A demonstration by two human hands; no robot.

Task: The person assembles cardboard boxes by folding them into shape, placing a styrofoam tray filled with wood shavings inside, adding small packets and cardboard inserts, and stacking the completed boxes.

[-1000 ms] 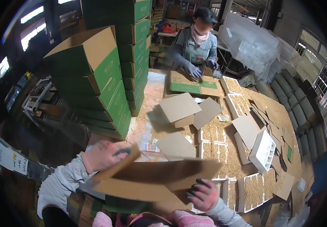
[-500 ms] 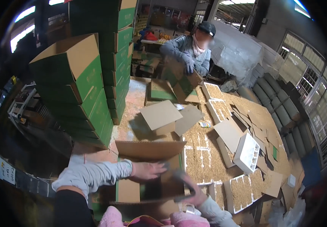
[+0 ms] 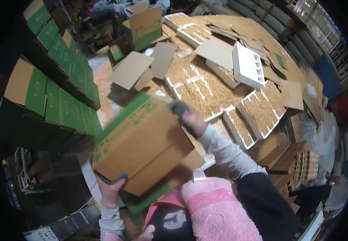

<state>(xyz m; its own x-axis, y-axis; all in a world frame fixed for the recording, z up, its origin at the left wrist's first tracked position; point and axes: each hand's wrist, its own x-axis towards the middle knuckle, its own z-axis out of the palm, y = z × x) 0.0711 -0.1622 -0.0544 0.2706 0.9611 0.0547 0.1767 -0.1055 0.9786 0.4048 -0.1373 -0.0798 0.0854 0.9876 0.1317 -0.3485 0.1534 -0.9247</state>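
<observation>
A brown and green cardboard box (image 3: 145, 144) is held tilted in front of me, above the near edge of the table. Its printed green side faces up and left, slightly smeared by motion. My left hand (image 3: 110, 188) grips the lower left corner, the thumb on the brown side and other fingers hidden behind it. Against the upper right edge is my right hand (image 3: 190, 118), its dark-tipped fingers closed over the carton. The inside of the box is turned out of sight.
Tall stacks of green boxes (image 3: 53, 100) stand at left. White foam trays (image 3: 258, 108) filled with tan grain-like material cover the table, beside loose cardboard sheets (image 3: 133, 70). Across the table, a co-worker's gloved hand (image 3: 122, 10) is by another box (image 3: 145, 27). Egg-tray-like pulp stacks (image 3: 305, 165) sit at right.
The box has come up off the table and been tipped over. Both hands have shifted from its opening to its outer corners. The view has swung downward and right.
</observation>
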